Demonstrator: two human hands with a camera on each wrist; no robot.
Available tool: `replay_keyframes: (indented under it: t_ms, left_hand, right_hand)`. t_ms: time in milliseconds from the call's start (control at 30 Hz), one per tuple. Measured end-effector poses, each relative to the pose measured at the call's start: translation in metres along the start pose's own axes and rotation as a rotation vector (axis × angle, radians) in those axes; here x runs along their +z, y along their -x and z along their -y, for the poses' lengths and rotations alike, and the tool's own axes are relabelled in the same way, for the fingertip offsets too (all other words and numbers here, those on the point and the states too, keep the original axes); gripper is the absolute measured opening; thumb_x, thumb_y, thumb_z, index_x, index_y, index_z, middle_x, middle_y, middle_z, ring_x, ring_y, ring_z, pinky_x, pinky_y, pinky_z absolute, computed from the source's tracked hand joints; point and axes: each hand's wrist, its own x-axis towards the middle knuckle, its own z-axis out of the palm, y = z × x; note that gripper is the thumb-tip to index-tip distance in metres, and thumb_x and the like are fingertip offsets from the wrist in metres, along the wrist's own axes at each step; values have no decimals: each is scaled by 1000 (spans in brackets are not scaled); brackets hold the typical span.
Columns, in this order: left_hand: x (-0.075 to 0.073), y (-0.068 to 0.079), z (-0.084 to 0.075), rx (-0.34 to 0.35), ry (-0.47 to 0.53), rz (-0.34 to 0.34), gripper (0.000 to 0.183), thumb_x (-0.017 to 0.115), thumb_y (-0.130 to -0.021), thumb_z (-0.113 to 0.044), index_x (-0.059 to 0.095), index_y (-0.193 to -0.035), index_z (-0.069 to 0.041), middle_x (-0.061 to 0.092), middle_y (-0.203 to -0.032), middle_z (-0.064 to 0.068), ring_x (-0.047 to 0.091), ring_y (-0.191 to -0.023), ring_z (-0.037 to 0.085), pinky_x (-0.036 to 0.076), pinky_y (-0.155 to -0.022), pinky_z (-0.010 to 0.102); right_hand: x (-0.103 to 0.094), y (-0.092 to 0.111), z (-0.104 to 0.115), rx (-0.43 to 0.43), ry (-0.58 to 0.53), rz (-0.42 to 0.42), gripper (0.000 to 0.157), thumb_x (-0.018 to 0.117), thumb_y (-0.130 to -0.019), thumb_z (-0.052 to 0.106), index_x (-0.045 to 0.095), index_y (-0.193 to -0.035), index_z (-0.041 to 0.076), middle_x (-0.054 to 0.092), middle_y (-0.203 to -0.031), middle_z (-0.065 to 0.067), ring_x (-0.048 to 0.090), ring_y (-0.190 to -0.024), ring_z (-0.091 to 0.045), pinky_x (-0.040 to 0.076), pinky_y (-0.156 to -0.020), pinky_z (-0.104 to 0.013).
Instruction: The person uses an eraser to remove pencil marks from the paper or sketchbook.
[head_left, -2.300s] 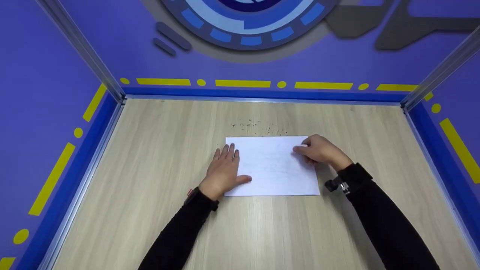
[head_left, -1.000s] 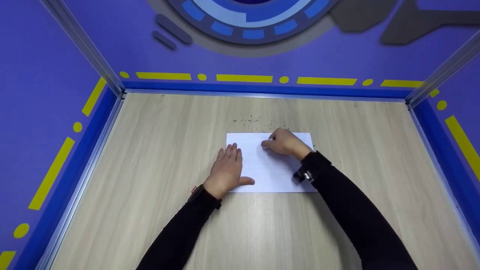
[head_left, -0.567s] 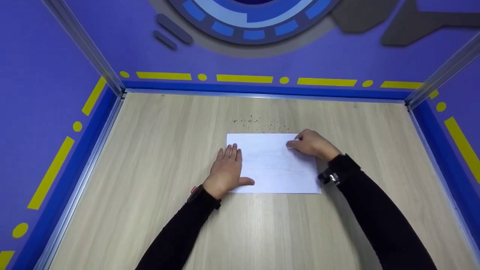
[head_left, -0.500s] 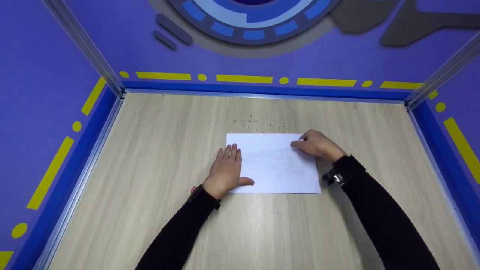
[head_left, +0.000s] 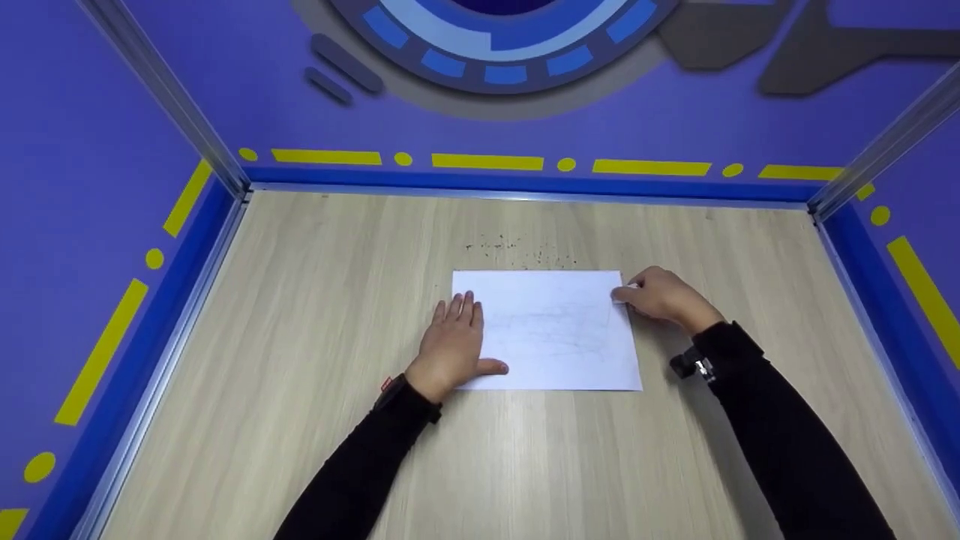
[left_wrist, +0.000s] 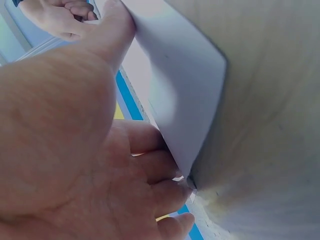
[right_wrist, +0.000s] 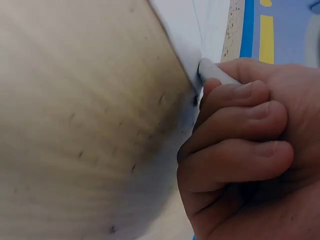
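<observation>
A white sheet of paper [head_left: 555,330] with faint grey pencil smudges lies flat on the wooden table. My left hand [head_left: 450,345] rests on its left side, fingers straight and thumb spread over the sheet. At the upper right corner, my right hand [head_left: 667,296] pinches a white eraser [right_wrist: 217,72] between thumb and index finger. In the right wrist view the eraser's darkened end sits right at the paper's edge, and the other fingers are curled in. Most of the eraser is hidden inside the hand.
Dark eraser crumbs [head_left: 499,244] are scattered on the table [head_left: 360,247] beyond the paper's far edge. More specks show beside the right hand in its wrist view. Blue panels [head_left: 480,135] with yellow marks and metal rails enclose the table at the back and both sides.
My right hand has rubbed back and forth over the paper's upper part with the eraser, then moved right to the corner, uncovering more of the sheet. The left hand stays in place.
</observation>
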Motion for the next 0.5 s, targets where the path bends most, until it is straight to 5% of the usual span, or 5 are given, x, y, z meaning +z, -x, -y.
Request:
replay_keyframes:
  t_ms: [167,333,433,500]
  left_hand:
    - [0,0,-2,1,-18,-1,125,67,-91,-83,29,-172,4,23,-183,25,23,-172,40,19,-142,56]
    - [1,0,-1,4,-46,-11,125,66,-91,-84,31,-171,5,26,-182,25,25,-172,40,21,-142,56]
    - [2,0,-1,9,-46,-15,124,66,-91,-83,31,-171,5,26,-182,26,26,-171,41,22,-142,56]
    - [2,-1,0,14,-40,-19,125,67,-91,-83,32,-171,6,26,-181,27,26,-171,41,22,-142,56]
  right_hand:
    - [3,2,14,-7,35,-26,45,63,-105,43,73,-110,0,52,-74,-1,51,-65,-16,40,-56,-30]
    - [16,2,41,-18,11,-14,63,60,-108,50,69,-139,-5,62,-96,-8,56,-74,-17,46,-62,-29]
    - [29,-1,62,-46,18,-7,57,62,-108,50,75,-128,-2,61,-92,-6,55,-72,-16,45,-61,-29]
    - [38,-4,76,-81,26,0,48,63,-108,50,76,-105,4,56,-80,-1,52,-67,-15,43,-58,-29]
